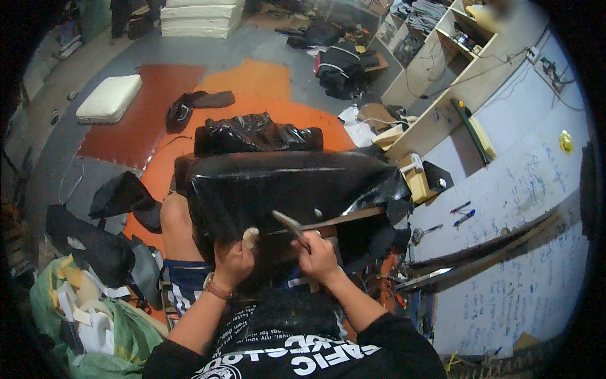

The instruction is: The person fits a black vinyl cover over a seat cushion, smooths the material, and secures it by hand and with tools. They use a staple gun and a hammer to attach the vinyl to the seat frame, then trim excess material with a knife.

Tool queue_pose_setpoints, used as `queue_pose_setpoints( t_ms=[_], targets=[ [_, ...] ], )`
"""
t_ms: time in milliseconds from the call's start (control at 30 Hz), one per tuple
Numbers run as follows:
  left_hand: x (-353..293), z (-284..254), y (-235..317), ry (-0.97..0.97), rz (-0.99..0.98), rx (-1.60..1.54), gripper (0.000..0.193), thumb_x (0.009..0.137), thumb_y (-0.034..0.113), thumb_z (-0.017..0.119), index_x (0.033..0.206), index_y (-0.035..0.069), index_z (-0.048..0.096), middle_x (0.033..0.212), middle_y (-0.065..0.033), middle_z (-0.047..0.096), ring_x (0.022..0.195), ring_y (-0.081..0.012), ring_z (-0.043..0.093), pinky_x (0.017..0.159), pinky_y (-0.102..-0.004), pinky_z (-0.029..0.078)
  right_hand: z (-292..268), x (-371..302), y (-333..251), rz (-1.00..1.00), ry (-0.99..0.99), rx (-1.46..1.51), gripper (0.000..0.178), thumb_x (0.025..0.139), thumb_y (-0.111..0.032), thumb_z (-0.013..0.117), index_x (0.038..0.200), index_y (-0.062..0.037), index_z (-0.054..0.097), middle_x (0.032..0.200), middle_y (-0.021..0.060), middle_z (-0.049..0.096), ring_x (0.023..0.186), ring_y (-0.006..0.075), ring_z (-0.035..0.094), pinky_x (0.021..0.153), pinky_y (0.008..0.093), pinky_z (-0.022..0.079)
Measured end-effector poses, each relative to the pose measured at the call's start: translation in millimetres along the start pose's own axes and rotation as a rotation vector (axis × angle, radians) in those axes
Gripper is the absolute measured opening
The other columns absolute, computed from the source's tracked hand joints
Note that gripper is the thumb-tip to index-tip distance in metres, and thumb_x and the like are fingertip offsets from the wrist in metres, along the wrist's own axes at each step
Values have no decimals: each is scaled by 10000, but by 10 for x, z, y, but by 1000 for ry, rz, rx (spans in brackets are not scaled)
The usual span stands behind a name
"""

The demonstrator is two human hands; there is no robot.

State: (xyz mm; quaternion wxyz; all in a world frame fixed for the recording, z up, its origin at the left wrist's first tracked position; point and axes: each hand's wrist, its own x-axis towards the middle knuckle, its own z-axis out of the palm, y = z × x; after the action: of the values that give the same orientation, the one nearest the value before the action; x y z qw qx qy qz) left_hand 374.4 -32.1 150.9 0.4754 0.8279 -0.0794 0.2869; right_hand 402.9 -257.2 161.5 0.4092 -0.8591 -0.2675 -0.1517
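A boxy cushion (271,189) in glossy black vinyl lies across my lap. My left hand (233,262) is closed at its near edge, pinching the loose black vinyl there; something pale shows at the thumb. Just to the right, my right hand (317,258) grips a grey metal hand tool (289,221) whose narrow head points up and left over the cushion's near face. Its exact kind cannot be made out. A strip of bare board edge (347,219) shows along the cushion's near right side. A small pale spot (318,213) sits on the vinyl.
To the right stands a white written-on board (505,265) bearing pens (464,218) and a long metal strip (435,276). Shelving (442,69) rises behind it. A green sack (47,303) of scraps is at lower left. White foam pads (110,98) lie beyond on the floor.
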Motion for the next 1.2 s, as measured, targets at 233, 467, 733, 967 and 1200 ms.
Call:
queue_pose_setpoints(
  t_ms=[233,467,733,967,1200],
  targets=[
    [6,23,39,5,-104,-141,332,1049,221,597,818,48,761,656,-101,680,578,-280,664,584,-386,505,-85,-21,19,157,-226,-60,203,995,-223,689,1021,-45,596,848,153,664,723,395,690,641,457,548],
    [-98,99,-63,-6,-220,-192,320,1048,189,594,814,54,764,675,-113,689,599,-290,664,590,-394,496,-331,-45,-320,-172,115,215,393,1051,-225,642,1343,26,566,814,79,654,658,172,635,612,299,506],
    [-192,258,-292,64,-169,-160,308,1047,211,593,835,55,754,716,-136,693,638,-337,667,604,-404,510,-617,188,-677,-92,113,95,558,1015,-158,669,1507,25,482,1006,211,756,757,305,752,690,365,571],
    [-5,127,-144,31,-80,-113,380,1066,227,599,751,44,712,633,-67,658,549,-187,604,543,-319,463,-682,325,-847,-14,-38,-43,562,983,-111,700,1509,-37,516,951,234,741,750,347,741,658,392,561],
    [-2,79,-25,57,-70,-178,404,1060,194,604,699,45,707,584,-37,653,501,-123,612,503,-295,458,-830,487,-1099,-266,-227,-499,610,911,-139,736,1498,-208,586,719,84,607,536,248,637,472,394,499]
  ],
)
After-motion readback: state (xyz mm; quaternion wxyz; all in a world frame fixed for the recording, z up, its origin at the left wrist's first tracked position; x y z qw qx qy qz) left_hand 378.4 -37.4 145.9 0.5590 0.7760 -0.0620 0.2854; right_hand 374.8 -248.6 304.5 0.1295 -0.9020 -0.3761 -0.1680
